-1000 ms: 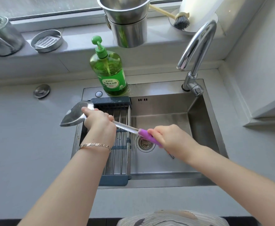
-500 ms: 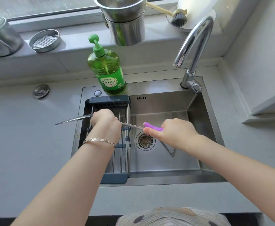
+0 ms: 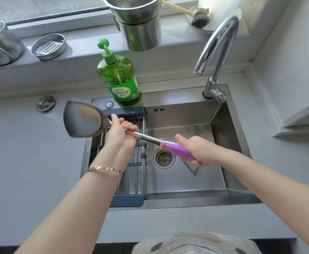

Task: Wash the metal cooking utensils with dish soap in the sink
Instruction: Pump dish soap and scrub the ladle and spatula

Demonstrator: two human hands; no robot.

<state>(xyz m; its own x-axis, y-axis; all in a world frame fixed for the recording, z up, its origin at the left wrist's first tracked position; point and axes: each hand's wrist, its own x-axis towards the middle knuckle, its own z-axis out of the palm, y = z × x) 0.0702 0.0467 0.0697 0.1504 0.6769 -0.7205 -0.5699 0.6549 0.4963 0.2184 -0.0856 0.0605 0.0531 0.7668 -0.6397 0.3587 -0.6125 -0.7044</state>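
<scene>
A metal spatula (image 3: 83, 120) with a purple handle is held level over the steel sink (image 3: 184, 182). Its broad blade faces the camera and juts left past the sink's rim. My left hand (image 3: 119, 132) grips the metal shaft just behind the blade. My right hand (image 3: 195, 150) grips the purple handle above the drain (image 3: 163, 158). A green dish soap bottle (image 3: 119, 77) with a pump stands on the sink's back rim, just behind the spatula. No water comes from the faucet (image 3: 217, 52).
A blue-framed drying rack (image 3: 131, 180) spans the sink's left part. On the windowsill stand stacked steel pots (image 3: 138, 21), a small round tin (image 3: 48, 46), a steel cup (image 3: 0, 44) and a dish brush (image 3: 198, 17). Grey countertop (image 3: 31, 162) surrounds the sink.
The spatula has been turned about its shaft: its blade showed edge-on half a second ago and now faces the camera flat. Both hands keep their hold.
</scene>
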